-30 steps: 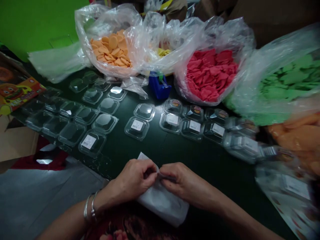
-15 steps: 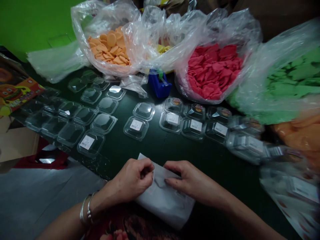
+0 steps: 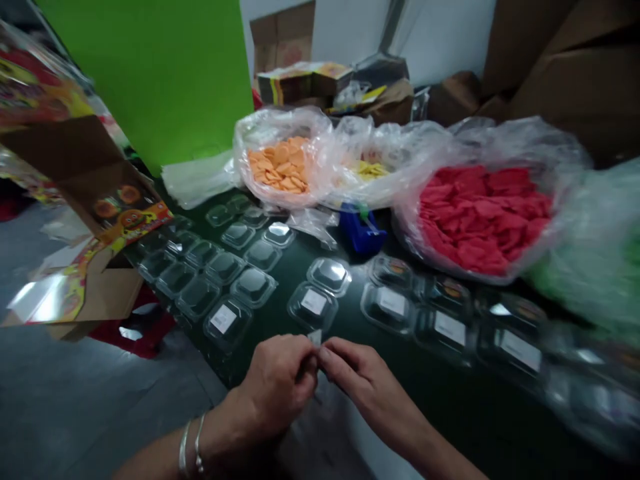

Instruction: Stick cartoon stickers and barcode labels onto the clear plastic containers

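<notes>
My left hand, with two silver bangles at its wrist, is closed with its fingers curled in. My right hand meets it, thumb and forefinger pinched together. Between their fingertips a small white tip of paper pokes up. Under the hands hangs a blurred white paper sheet, partly hidden by them. Just beyond lie clear plastic boxes with white barcode labels, among them one box ahead of the hands and another box to the left.
Several unlabelled clear boxes stand at left on the dark green table. A blue tape dispenser sits behind. Plastic bags hold orange discs, yellow pieces and red pieces. An open printed carton is at left.
The view has swung left and up, showing more carton and wall. My hands have come together at the fingertips; earlier they were apart over the white sheet.
</notes>
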Demonstrator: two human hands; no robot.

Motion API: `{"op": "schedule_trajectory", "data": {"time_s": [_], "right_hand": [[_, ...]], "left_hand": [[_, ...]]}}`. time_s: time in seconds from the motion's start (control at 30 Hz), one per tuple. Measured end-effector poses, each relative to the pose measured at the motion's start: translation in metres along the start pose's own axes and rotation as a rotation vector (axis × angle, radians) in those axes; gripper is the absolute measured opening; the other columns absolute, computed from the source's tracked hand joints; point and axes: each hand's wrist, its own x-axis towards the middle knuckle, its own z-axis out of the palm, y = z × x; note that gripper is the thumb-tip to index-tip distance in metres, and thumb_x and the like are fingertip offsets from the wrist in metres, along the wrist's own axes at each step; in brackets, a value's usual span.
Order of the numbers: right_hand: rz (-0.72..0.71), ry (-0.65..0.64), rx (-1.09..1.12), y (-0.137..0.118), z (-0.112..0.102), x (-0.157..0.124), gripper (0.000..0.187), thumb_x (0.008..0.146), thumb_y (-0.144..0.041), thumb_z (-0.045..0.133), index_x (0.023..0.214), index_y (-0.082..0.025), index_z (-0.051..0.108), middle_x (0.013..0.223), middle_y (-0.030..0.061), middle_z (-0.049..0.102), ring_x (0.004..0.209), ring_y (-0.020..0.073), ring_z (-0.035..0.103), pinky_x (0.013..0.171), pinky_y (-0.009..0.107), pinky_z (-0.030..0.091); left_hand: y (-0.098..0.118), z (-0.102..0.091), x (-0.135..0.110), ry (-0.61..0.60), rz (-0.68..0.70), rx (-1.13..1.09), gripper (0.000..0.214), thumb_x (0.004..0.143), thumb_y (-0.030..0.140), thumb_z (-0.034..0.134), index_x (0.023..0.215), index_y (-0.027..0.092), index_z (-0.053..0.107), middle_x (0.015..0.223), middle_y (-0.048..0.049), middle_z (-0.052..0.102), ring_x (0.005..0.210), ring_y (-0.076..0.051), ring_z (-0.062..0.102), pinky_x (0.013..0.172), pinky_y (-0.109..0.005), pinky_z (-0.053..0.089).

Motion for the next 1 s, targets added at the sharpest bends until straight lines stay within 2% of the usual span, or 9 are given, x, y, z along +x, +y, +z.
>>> {"op": "schedule_trajectory", "data": {"time_s": [0.1, 0.23, 0.3, 0.4, 0.5, 0.6, 0.7, 0.83, 1.0], "right_hand": [[0.011, -0.014, 0.040, 0.005, 0.000, 0.020, 0.038, 0.083, -0.048, 0.046, 0.060, -0.018, 0.042, 0.061, -0.0032, 0.035, 0.059, 0.0114, 0.034, 0.053, 0.024, 0.031], [-0.015, -0.065, 0.007, -0.002, -0.009, 0.034, 0.033, 0.081, -0.044, 0.044, 0.060, -0.019, 0.042, 0.061, -0.0030, 0.033, 0.059, 0.0114, 0.032, 0.053, 0.025, 0.029], [-0.048, -0.107, -0.003, -0.015, -0.015, 0.043, 0.029, 0.081, -0.040, 0.043, 0.061, -0.019, 0.043, 0.060, -0.0033, 0.033, 0.058, 0.0109, 0.031, 0.052, 0.024, 0.027], [-0.106, -0.196, -0.061, -0.036, -0.026, 0.069, 0.026, 0.078, -0.036, 0.045, 0.059, -0.019, 0.042, 0.058, -0.0043, 0.032, 0.055, 0.0099, 0.030, 0.051, 0.024, 0.025], [-0.143, -0.297, -0.136, -0.052, -0.037, 0.104, 0.024, 0.075, -0.036, 0.048, 0.060, -0.017, 0.050, 0.056, -0.0044, 0.036, 0.054, 0.0100, 0.033, 0.050, 0.024, 0.025], [-0.176, -0.393, -0.128, -0.057, -0.044, 0.135, 0.023, 0.076, -0.036, 0.050, 0.066, -0.016, 0.058, 0.056, -0.0048, 0.039, 0.053, 0.0092, 0.032, 0.050, 0.023, 0.025], [-0.183, -0.458, -0.059, -0.055, -0.049, 0.155, 0.023, 0.078, -0.034, 0.052, 0.065, -0.016, 0.055, 0.056, -0.0058, 0.038, 0.052, 0.0083, 0.030, 0.049, 0.023, 0.024], [-0.188, -0.436, -0.087, -0.044, -0.050, 0.177, 0.025, 0.081, -0.035, 0.053, 0.067, -0.016, 0.058, 0.057, -0.0047, 0.042, 0.054, 0.0090, 0.035, 0.053, 0.024, 0.027], [-0.154, -0.221, -0.138, -0.038, -0.042, 0.209, 0.035, 0.081, -0.047, 0.051, 0.070, -0.015, 0.062, 0.055, -0.0035, 0.045, 0.052, 0.0105, 0.039, 0.051, 0.026, 0.029]], "left_hand": [[-0.003, -0.007, 0.003, -0.025, 0.095, 0.016, 0.012, 0.081, 0.015, 0.048, 0.077, 0.016, 0.060, 0.070, -0.0029, 0.064, 0.065, -0.014, 0.056, 0.063, -0.025, 0.042], [-0.005, -0.039, 0.017, -0.189, 0.090, -0.055, 0.012, 0.082, 0.015, 0.053, 0.088, 0.017, 0.063, 0.077, -0.0021, 0.066, 0.068, -0.013, 0.059, 0.066, -0.023, 0.044], [-0.009, -0.061, 0.030, -0.151, 0.096, -0.083, 0.015, 0.084, 0.015, 0.052, 0.091, 0.017, 0.064, 0.079, -0.0025, 0.066, 0.072, -0.013, 0.060, 0.068, -0.023, 0.045], [-0.020, -0.093, 0.059, -0.046, 0.097, -0.062, 0.020, 0.085, 0.019, 0.054, 0.102, 0.017, 0.064, 0.101, -0.0076, 0.065, 0.097, -0.018, 0.058, 0.087, -0.031, 0.045], [-0.036, -0.113, 0.089, -0.228, -0.007, -0.132, 0.026, 0.082, 0.023, 0.059, 0.108, 0.018, 0.062, 0.113, -0.0071, 0.062, 0.105, -0.019, 0.056, 0.095, -0.035, 0.042], [-0.053, -0.120, 0.111, -0.446, -0.146, -0.329, 0.019, 0.080, 0.021, 0.059, 0.098, 0.015, 0.064, 0.094, -0.0028, 0.066, 0.086, -0.015, 0.059, 0.082, -0.029, 0.045], [-0.068, -0.120, 0.123, -0.505, -0.213, -0.484, 0.012, 0.077, 0.022, 0.060, 0.085, 0.013, 0.064, 0.079, 0.0006, 0.063, 0.072, -0.011, 0.054, 0.071, -0.024, 0.042], [-0.085, -0.116, 0.131, -0.449, -0.258, -0.490, 0.015, 0.077, 0.026, 0.060, 0.080, 0.013, 0.066, 0.071, 0.0021, 0.059, 0.065, -0.009, 0.049, 0.066, -0.023, 0.039], [-0.100, -0.111, 0.147, -0.242, -0.381, -0.348, 0.015, 0.074, 0.024, 0.058, 0.075, 0.012, 0.066, 0.064, 0.0031, 0.056, 0.058, -0.009, 0.043, 0.060, -0.023, 0.035]]}}
